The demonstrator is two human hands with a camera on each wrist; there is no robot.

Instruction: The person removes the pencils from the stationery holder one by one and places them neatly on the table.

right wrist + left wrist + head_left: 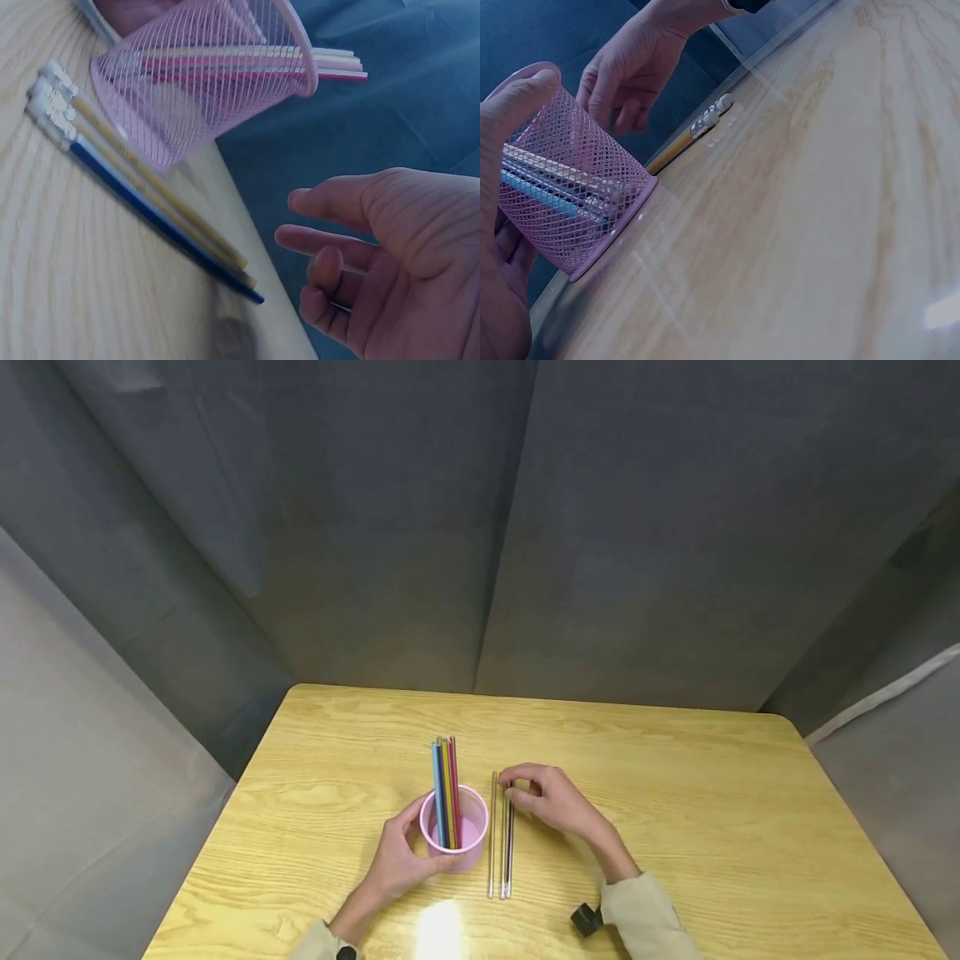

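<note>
A pink mesh pencil cup (pixel 472 831) stands on the table, and my left hand (pixel 400 858) grips it around the side, thumb at the front. Several pencils (pixel 447 793) in light blue, dark, yellow and red lean upright inside it. To the cup's right lie three more pencils side by side, two yellow (pixel 161 185) and one dark blue (pixel 161 217), their white eraser ends toward me. Over the far ends of these pencils hovers my right hand (pixel 557 799), fingers loosely bent. In the right wrist view its thumb and forefinger are apart with nothing between them.
The wooden table (pixel 750 827) extends well to the right of the hands. Grey curtains (pixel 630 527) hang behind it and at both sides. A small black object (pixel 586 919) sits by the right sleeve. Light glares off the table near the front.
</note>
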